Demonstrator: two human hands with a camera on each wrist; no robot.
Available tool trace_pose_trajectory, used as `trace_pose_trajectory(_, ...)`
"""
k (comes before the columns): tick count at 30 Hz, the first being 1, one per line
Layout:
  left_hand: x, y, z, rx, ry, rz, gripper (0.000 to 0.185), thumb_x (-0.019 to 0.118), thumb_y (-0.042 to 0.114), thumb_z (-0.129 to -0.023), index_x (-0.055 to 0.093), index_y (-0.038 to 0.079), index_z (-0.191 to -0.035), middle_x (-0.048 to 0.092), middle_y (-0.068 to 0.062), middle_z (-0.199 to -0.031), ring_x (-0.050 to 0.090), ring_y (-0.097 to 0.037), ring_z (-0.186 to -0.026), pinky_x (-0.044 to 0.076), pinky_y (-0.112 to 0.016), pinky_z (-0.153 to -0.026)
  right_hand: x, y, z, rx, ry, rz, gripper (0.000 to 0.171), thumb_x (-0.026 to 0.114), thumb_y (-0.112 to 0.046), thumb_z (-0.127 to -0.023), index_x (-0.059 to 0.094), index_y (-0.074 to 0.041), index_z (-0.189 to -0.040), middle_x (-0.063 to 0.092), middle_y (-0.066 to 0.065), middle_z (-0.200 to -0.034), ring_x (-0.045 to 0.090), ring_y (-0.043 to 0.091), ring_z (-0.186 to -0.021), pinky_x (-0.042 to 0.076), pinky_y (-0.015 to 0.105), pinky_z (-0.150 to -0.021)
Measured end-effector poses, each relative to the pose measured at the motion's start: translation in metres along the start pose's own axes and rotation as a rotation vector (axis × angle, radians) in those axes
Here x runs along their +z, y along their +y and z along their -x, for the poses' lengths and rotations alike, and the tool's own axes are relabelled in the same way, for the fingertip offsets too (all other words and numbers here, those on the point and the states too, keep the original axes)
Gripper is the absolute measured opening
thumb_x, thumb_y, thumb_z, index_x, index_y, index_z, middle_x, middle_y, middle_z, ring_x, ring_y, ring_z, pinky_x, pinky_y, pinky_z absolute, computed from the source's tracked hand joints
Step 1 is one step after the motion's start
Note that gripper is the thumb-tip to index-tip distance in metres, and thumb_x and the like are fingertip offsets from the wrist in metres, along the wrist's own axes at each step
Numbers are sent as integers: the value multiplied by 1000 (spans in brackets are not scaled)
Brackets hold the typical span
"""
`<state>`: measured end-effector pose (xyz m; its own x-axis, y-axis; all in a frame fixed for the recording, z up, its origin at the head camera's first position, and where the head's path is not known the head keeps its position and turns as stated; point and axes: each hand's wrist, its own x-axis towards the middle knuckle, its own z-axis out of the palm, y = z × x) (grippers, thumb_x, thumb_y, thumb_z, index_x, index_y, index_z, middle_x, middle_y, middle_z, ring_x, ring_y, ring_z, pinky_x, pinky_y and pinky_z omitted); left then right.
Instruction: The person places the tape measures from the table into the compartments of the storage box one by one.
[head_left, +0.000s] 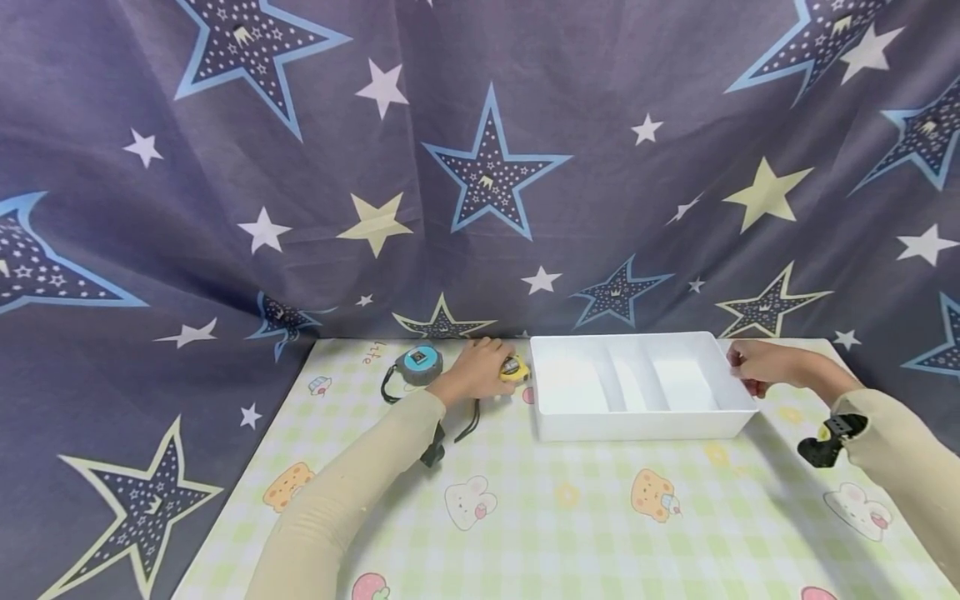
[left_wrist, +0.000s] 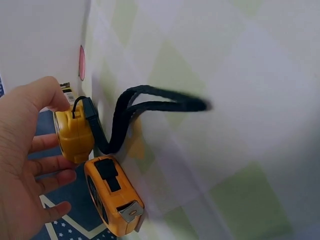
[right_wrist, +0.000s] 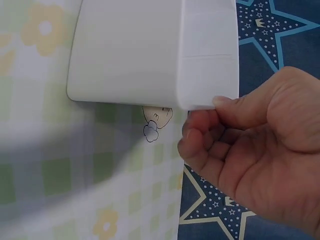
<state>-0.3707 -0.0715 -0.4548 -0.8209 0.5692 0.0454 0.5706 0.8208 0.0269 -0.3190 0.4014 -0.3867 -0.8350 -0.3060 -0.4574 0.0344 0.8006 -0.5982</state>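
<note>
The left hand [left_wrist: 22, 165] has its fingers [left_wrist: 52, 164] spread and lightly curved around a yellow tape measure [left_wrist: 74, 132]; a second yellow tape measure [left_wrist: 114, 196] lies on the bench [head_left: 570, 508] just below them. The right hand [right_wrist: 260, 150] pinches the rim of the white tray [right_wrist: 150, 50] between thumb and fingers. Beyond the left hand lies a grey tape measure [head_left: 420, 364].

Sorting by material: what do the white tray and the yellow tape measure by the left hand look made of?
White tray: probably plastic, smooth matte walls with rounded moulded corners. Yellow tape measure: seemingly a hard glossy plastic case, with a black woven-looking strap.
</note>
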Motion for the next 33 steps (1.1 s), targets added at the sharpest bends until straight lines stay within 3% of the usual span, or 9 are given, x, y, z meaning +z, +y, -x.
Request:
trace_pose_trajectory(9,-1,-1,0,3,-12,31,59,73,43,-84,57,16,-134,62,-7,-133,54,-28,-118,43,-53,-106,-11,3,-7,20,-66,-87,14,50,-9,-104,44,4,-105,56,4,-83,60,18,-77,55,34,-71)
trace_pose_trajectory(17,-1,-1,-1,3,-9,56,59,78,40,-83,58,17,-134,63,-6,-132,55,-28,-118,43,-53,-106,-27,13,-20,110,-114,-248,9,52,-9,-102,55,-3,-107,63,3,-89,64,16,-84,58,34,-80)
trace_pose_trajectory(21,-1,-2,-2,8,2,72,59,80,39,-82,60,17,-133,64,-6,-131,56,-28,-118,44,-53,-106,-30,15,-23,154,-146,-332,6,52,-9,-103,58,-9,-101,63,0,-86,63,12,-82,59,31,-81)
trace_pose_trajectory(28,1,-4,-3,36,3,82,56,77,40,-85,60,17,-133,63,-7,-133,57,-29,-120,43,-55,-107,-30,15,-28,229,-207,-365,23,49,-9,-104,63,-16,-87,64,-4,-80,62,5,-76,57,21,-77)
trace_pose_trajectory(33,-1,-4,-1,36,-5,108,54,77,37,-86,59,17,-133,62,-7,-134,56,-30,-121,42,-57,-108,-30,13,-31,255,-217,-363,23,50,-12,-105,64,-16,-87,64,-5,-81,61,4,-76,57,19,-78)
